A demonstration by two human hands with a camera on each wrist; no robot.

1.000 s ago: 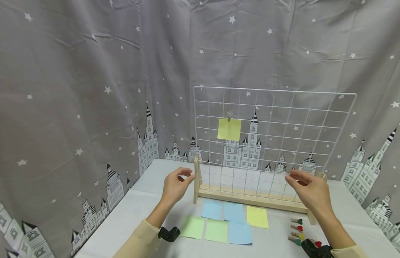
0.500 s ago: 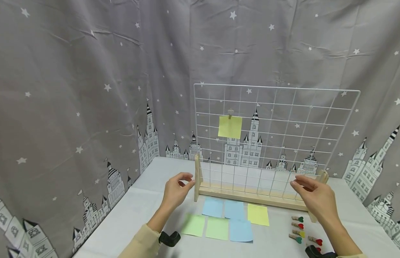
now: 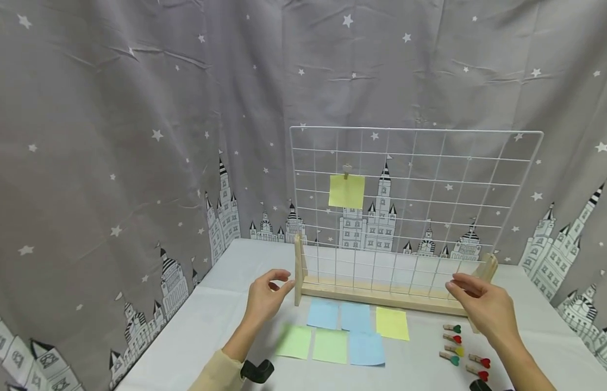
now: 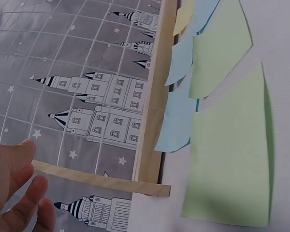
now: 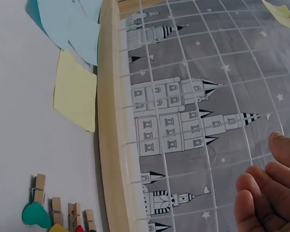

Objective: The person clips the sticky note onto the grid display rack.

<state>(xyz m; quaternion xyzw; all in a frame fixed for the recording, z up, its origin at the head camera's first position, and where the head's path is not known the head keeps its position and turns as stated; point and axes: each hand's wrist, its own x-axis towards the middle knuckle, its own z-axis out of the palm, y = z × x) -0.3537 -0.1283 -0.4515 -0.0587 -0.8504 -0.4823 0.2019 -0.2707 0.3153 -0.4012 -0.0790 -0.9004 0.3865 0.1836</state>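
Note:
Beside the left wooden post of a white wire grid, my left hand hovers with fingers loosely curved and nothing in it. My right hand is in front of the grid's lower right part, also loosely curved and holding nothing. A yellow sticky note hangs on the grid from a small clothespin. On the table below lie blue notes, green notes and one yellow note. Several heart-topped clothespins lie left of my right forearm.
The grid stands in a wooden base on a white-covered table. Behind it hangs a grey curtain printed with stars and castles. A black wrist device sits on my left wrist.
The head view has shifted slightly. Both hands sit a little lower than before, and the right one has drifted somewhat to the right, leaving more of the clothespins visible. Nothing was picked up.

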